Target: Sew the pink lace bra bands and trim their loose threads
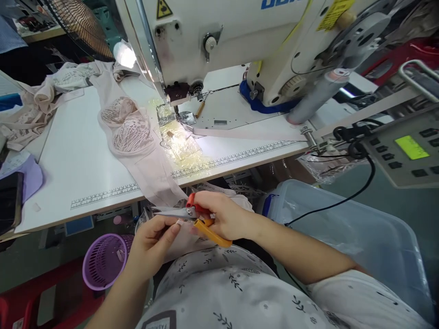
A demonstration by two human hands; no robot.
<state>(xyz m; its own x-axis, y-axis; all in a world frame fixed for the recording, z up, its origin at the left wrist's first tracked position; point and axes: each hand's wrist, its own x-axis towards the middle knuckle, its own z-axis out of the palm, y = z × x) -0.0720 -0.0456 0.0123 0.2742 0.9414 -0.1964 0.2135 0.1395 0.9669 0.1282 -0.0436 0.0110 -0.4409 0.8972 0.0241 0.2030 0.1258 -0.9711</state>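
Observation:
My right hand (228, 214) is wrapped round a pair of scissors (209, 228) with one red and one orange handle. Their metal blades point left, just above the fingers of my left hand (156, 242). Finger and thumb of that hand are pinched on the end of a pale fabric band, whose small light tip shows at the thumb. A pale pink lace bra (132, 130) lies on the white table (82, 151), and its band hangs over the front edge toward both hands. Cloth below the blades is partly hidden by my hands.
A sewing machine (192, 41) stands over the table, with a pale elastic strip (247, 134) running right from it. More lace garments (30, 114) and a phone (10, 201) lie at left. A purple basket (103, 262) and clear plastic bin (343, 214) stand below.

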